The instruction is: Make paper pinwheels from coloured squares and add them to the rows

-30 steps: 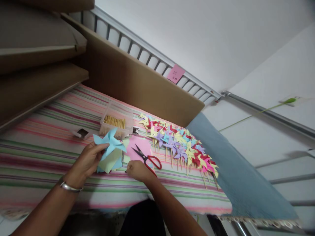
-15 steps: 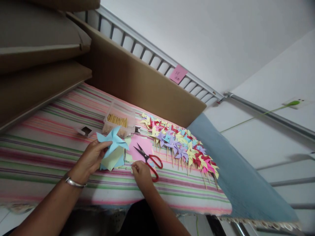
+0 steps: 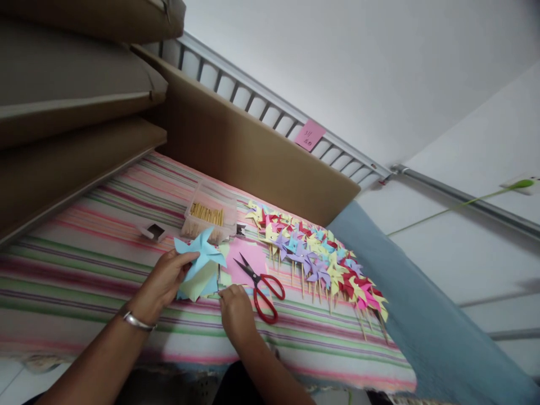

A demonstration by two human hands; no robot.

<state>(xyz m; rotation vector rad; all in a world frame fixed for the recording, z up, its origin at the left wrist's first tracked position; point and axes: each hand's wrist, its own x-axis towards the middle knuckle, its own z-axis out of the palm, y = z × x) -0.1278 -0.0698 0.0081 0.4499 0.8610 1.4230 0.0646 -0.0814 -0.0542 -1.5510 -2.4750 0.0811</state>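
Note:
Between thumb and fingers, my left hand [image 3: 171, 273] grips a light blue paper pinwheel [image 3: 202, 252] with folded blades. Below it lie green and blue paper sheets [image 3: 200, 284]. My right hand [image 3: 237, 312] is closed in a pinch, just right of those sheets; a tiny dark bit shows at its fingertips, too small to name. Red-handled scissors [image 3: 256, 278] lie with their blades over pink paper [image 3: 242, 260], right beside my right hand. Behind the pinwheel stands a clear plastic box [image 3: 215, 197] with short wooden sticks [image 3: 206, 214].
Many finished pinwheels on sticks [image 3: 312, 256] lie in rows on the striped cloth [image 3: 105, 270]. A small open box [image 3: 157, 230] sits left of the plastic box. Stacked brown boards [image 3: 63, 124] rise at the left, and a brown panel [image 3: 253, 146] closes off the back.
The view has shifted, so most things sit slightly lower and further right. My right hand has moved left, away from the scissors and closer to the paper sheets. My left hand keeps the pinwheel.

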